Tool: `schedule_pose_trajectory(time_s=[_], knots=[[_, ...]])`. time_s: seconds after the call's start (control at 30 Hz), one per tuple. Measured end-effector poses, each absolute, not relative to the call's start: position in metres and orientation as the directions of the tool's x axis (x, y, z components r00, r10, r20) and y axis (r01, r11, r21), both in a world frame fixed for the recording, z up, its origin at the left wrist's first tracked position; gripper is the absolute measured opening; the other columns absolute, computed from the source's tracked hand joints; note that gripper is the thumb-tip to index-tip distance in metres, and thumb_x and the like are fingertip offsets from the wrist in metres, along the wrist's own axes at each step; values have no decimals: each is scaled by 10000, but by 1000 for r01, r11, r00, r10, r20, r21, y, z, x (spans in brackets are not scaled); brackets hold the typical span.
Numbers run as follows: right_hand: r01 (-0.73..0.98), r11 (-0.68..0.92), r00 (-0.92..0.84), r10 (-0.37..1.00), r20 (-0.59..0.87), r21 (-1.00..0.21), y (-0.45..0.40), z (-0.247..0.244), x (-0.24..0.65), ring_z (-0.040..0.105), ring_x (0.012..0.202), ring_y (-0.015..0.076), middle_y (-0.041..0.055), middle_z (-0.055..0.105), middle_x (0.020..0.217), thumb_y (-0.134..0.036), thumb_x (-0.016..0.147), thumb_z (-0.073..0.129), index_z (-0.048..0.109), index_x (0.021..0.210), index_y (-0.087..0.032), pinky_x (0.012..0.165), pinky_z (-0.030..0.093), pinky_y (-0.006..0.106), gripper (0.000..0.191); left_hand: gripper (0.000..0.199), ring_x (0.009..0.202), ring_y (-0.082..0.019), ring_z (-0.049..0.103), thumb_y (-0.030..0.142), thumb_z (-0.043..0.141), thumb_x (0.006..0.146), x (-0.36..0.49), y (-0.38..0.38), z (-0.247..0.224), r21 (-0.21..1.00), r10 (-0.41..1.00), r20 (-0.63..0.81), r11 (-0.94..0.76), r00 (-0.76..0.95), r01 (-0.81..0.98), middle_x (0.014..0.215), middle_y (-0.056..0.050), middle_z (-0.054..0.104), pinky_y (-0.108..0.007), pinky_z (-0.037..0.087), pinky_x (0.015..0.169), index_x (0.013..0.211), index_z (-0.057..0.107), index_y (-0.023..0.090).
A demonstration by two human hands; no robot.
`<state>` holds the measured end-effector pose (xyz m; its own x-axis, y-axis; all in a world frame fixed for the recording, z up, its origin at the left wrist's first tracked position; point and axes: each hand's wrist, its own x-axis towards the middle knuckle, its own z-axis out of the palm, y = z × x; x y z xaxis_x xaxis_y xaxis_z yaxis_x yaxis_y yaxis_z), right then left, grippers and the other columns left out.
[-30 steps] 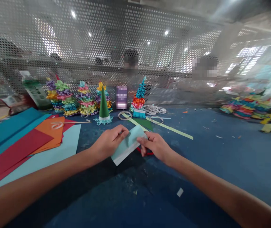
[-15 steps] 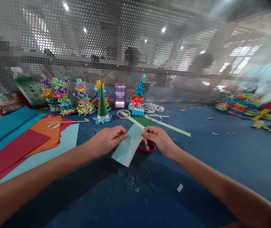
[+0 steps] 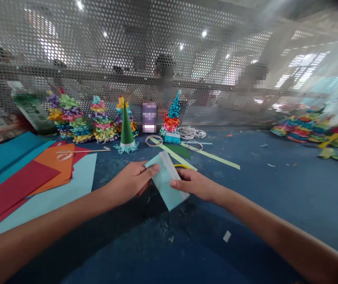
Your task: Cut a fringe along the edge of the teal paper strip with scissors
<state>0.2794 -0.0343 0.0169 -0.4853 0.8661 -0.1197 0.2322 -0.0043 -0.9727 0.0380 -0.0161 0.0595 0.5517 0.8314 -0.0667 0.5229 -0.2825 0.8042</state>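
I face a grey perforated metal partition [image 3: 198, 59] along the far side of a dark blue tabletop [image 3: 281, 197], with a horizontal rail [image 3: 104, 75] running across the partition and the table's surface falling into shadow well in front of it. Through its holes I see small, bright ceiling lights [image 3: 204, 34] and broader pale glare behind its left part. Toward the partition's right end, a barred window [image 3: 308, 71] glows white beneath a blurred grey ceiling [image 3: 314, 23].
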Motion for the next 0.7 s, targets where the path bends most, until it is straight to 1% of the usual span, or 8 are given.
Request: schedule_pose_trajectory(time_s=[0.13,0.23,0.3,0.43,0.57,0.63,0.67,0.7], knots=[[271,-43,-421,893,-158,-962,-20,12,293,735,822,186,49,755,1086,-415,1068,688,715,1187,-179,729,638,366,265,572,473,-148,446,604,438,1020,31,-7,54,807,867,-63,-247,494,536,434,38,467,-283,344,549,576,501,248],[272,-25,-309,944,-112,-962,-7,11,305,737,886,200,70,747,1170,-423,1079,666,705,1239,-199,769,640,383,279,542,428,-141,437,645,539,974,25,0,51,804,813,-156,-225,561,550,416,44,500,-269,333,513,625,586,232],[282,-12,-265,960,-89,-959,-2,10,311,740,907,209,74,743,1189,-418,1075,674,699,1258,-196,780,642,393,289,563,410,-134,422,693,578,940,24,2,49,799,770,-211,-219,602,560,409,53,491,-262,332,497,616,571,233],[334,14,-240,968,-71,-942,2,9,314,744,907,212,71,744,1182,-405,1066,691,698,1259,-185,775,644,396,293,598,399,-130,394,779,580,894,24,10,42,782,747,-253,-217,615,585,456,75,437,-256,305,448,624,515,249],[402,45,-270,960,-71,-915,0,8,312,738,855,192,60,750,1139,-394,1071,687,706,1227,-187,736,642,366,260,589,378,-140,413,733,583,933,13,27,41,753,690,-312,-239,653,613,411,53,474,-259,332,443,613,561,240],[427,73,-315,946,-73,-901,-5,9,308,734,825,184,51,750,1106,-391,1068,692,708,1209,-179,712,637,353,255,529,452,-174,551,719,583,947,6,34,47,750,678,-301,-266,671,606,556,-4,667,-276,429,500,787,670,222],[436,89,-344,936,-74,-896,-8,9,305,728,806,178,45,750,1083,-390,1067,694,710,1189,-178,698,633,344,246,503,574,-203,653,706,579,959,5,34,52,753,687,-270,-286,674,593,745,-39,771,-293,492,581,1007,705,222],[441,108,-374,925,-72,-891,-12,10,301,720,780,169,36,748,1052,-390,1065,696,714,1160,-176,682,626,332,234,531,736,-228,721,690,594,962,4,33,57,754,702,-226,-314,676,577,955,-66,812,-309,530,685,1232,661,238]])
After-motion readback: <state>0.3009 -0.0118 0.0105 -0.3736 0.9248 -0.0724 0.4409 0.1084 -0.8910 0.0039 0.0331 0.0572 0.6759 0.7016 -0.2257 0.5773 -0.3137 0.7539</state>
